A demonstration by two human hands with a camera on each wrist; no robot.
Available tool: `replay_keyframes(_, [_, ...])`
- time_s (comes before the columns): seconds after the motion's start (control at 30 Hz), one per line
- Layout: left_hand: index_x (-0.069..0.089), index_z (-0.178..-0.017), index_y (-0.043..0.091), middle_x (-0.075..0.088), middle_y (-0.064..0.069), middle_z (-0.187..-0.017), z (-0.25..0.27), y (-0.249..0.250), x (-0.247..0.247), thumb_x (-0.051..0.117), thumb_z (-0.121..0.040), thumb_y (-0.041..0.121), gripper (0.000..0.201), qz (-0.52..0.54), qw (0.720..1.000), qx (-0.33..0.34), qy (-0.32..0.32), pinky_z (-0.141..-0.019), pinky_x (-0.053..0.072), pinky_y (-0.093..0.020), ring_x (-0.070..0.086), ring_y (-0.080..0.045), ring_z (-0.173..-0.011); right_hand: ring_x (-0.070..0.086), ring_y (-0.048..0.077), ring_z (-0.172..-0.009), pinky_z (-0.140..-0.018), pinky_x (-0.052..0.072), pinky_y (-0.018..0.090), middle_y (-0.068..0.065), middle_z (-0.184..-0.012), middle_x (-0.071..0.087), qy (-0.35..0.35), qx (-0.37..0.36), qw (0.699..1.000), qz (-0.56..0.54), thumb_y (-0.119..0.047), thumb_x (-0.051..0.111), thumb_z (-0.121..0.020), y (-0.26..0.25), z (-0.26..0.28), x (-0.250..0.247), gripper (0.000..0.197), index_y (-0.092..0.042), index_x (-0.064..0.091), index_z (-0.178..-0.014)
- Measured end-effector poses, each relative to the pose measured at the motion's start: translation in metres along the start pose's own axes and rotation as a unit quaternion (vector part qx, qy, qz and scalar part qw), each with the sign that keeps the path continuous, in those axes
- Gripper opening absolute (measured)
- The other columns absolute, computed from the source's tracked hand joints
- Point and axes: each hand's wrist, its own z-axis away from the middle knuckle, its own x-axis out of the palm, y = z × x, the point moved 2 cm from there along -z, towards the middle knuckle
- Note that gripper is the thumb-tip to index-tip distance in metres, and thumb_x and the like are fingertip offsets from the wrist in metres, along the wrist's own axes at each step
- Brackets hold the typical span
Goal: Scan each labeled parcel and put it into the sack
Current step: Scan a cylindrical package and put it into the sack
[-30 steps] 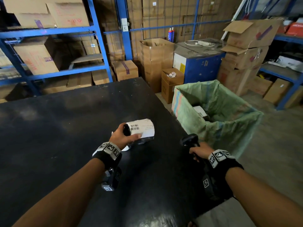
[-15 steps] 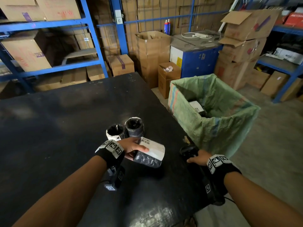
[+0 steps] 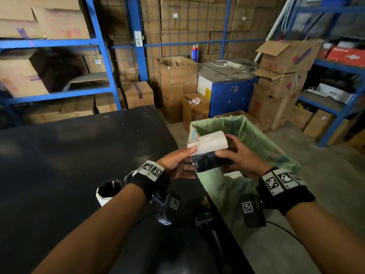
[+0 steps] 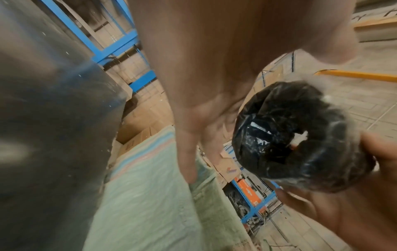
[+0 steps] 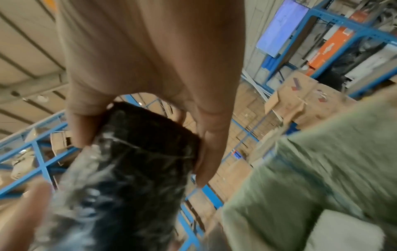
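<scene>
A parcel, a black plastic-wrapped roll with a white barcode label on top, hangs over the near left rim of the green sack. My right hand grips its right end, thumb on one side and fingers on the other. My left hand is at the parcel's left end with its fingers straight and a gap to the black wrap. The thumb lies over the label's edge. The black scanner lies on the table near the edge, showing a green light.
Another black roll parcel stands on the black table behind my left wrist. The sack stands right against the table's right edge. Cardboard boxes, a blue cabinet and blue shelving surround the floor.
The parcel went from the table up and right over the sack. My right hand let go of the scanner, which now lies on the table, and took hold of the parcel.
</scene>
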Motion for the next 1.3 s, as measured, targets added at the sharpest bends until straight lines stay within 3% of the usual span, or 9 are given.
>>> replay_keyframes(0.07, [0.059, -0.117, 0.027, 0.067, -0.001, -0.114, -0.022, 0.011, 0.014, 0.080, -0.036, 0.072, 0.095, -0.015, 1.000, -0.002, 0.011, -0.091, 0.044, -0.045, 0.059, -0.021, -0.113, 0.058, 0.025, -0.110, -0.089, 0.053, 0.046, 0.010, -0.130, 0.052, 0.022, -0.017, 1.000, -0.006, -0.019, 0.080, -0.070, -0.010, -0.020, -0.030, 0.075, -0.029, 0.040, -0.132])
replay_keyframes(0.17, [0.053, -0.129, 0.013, 0.058, -0.005, -0.124, -0.071, 0.014, 0.017, 0.061, -0.070, 0.075, 0.086, -0.078, 0.990, -0.019, 0.119, -0.088, 0.048, -0.038, 0.055, -0.025, -0.121, 0.050, 0.017, -0.112, -0.093, 0.042, 0.030, 0.003, -0.126, 0.048, 0.109, -0.046, 0.986, 0.115, -0.020, 0.082, -0.071, -0.022, -0.059, -0.077, 0.082, -0.018, 0.035, -0.139])
replay_keyframes(0.27, [0.046, -0.137, 0.007, 0.059, -0.010, -0.134, -0.145, -0.019, -0.013, 0.067, -0.039, 0.089, 0.129, -0.235, 0.954, -0.024, 0.186, -0.098, 0.051, -0.046, 0.058, -0.032, -0.120, 0.045, 0.021, -0.121, -0.106, 0.038, 0.034, 0.006, -0.134, 0.042, 0.174, -0.028, 0.961, 0.214, -0.026, 0.084, -0.067, -0.016, -0.114, -0.119, 0.090, -0.013, 0.033, -0.140])
replay_keyframes(0.33, [0.036, -0.145, 0.012, 0.054, -0.008, -0.140, -0.174, -0.038, -0.027, 0.073, -0.036, 0.081, 0.134, -0.283, 0.937, -0.031, 0.203, -0.102, 0.049, -0.042, 0.056, -0.029, -0.123, 0.044, 0.029, -0.127, -0.107, 0.040, 0.044, 0.010, -0.140, 0.040, 0.187, -0.013, 0.949, 0.254, -0.038, 0.084, -0.056, -0.004, -0.152, -0.134, 0.102, -0.016, 0.031, -0.139])
replay_keyframes(0.47, [0.029, -0.147, 0.011, 0.050, -0.007, -0.141, -0.169, -0.023, -0.008, 0.082, -0.066, 0.037, 0.100, -0.317, 0.923, -0.063, 0.209, -0.101, 0.048, -0.038, 0.053, -0.026, -0.124, 0.044, 0.038, -0.124, -0.100, 0.041, 0.043, 0.017, -0.139, 0.034, 0.165, 0.035, 0.916, 0.364, -0.038, 0.082, -0.062, 0.034, -0.214, -0.141, 0.097, -0.013, 0.027, -0.139])
replay_keyframes(0.63, [0.033, -0.144, 0.021, 0.049, 0.004, -0.137, -0.169, -0.022, -0.010, 0.070, -0.085, 0.008, 0.071, -0.199, 0.964, -0.094, 0.146, -0.082, 0.055, -0.027, 0.057, -0.017, -0.115, 0.043, 0.042, -0.123, -0.098, 0.042, 0.045, 0.020, -0.137, 0.032, 0.115, 0.063, 0.897, 0.422, -0.033, 0.081, -0.067, 0.092, -0.264, -0.122, 0.089, -0.010, 0.029, -0.136])
replay_keyframes(0.8, [0.042, -0.133, 0.031, 0.056, 0.005, -0.134, -0.171, -0.030, -0.015, 0.076, -0.076, 0.012, 0.068, -0.157, 0.971, -0.093, 0.152, -0.100, 0.052, -0.039, 0.060, -0.017, -0.118, 0.041, 0.042, -0.126, -0.099, 0.043, 0.047, 0.019, -0.140, 0.032, 0.107, 0.080, 0.896, 0.423, -0.026, 0.083, -0.068, 0.144, -0.286, -0.109, 0.083, -0.007, 0.033, -0.133])
replay_keyframes(1.1, [0.038, -0.143, 0.026, 0.053, 0.007, -0.139, -0.171, -0.036, -0.019, 0.078, -0.067, 0.022, 0.087, -0.126, 0.977, -0.085, 0.149, -0.103, 0.050, -0.041, 0.061, -0.015, -0.119, 0.026, 0.043, -0.139, -0.112, 0.032, 0.051, 0.016, -0.156, 0.010, 0.058, 0.114, 0.892, 0.434, -0.027, 0.081, -0.071, 0.158, -0.291, -0.119, 0.099, -0.012, 0.020, -0.147])
replay_keyframes(1.3, [0.036, -0.145, 0.019, 0.049, 0.003, -0.139, -0.160, -0.027, -0.014, 0.077, -0.079, 0.030, 0.079, -0.223, 0.957, -0.070, 0.174, -0.083, 0.055, -0.029, 0.055, -0.017, -0.120, 0.029, 0.043, -0.137, -0.110, 0.029, 0.058, 0.016, -0.154, 0.015, 0.076, 0.069, 0.872, 0.478, -0.036, 0.075, -0.075, 0.108, -0.269, -0.119, 0.090, -0.017, 0.022, -0.144])
